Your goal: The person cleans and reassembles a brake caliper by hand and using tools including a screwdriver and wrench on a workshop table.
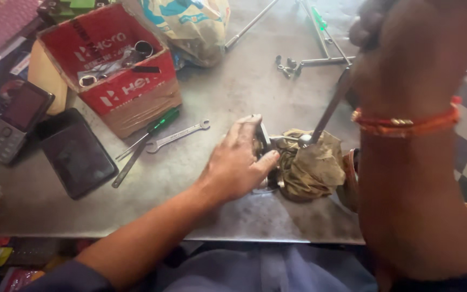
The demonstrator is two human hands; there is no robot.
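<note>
Grey metal workbench [233,97]: left hand [239,162] clasps small metal part [263,143] beside dirty rag [309,167]; right hand [374,27], fist closed, grips long metal tool [328,111], tip at part. Spanner [177,135] nearby.

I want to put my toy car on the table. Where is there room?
There is bare metal between the wrench and the bag, and along the near edge below the left hand. It is crowded by the red box, the phones, and the rag under the right hand.
</note>
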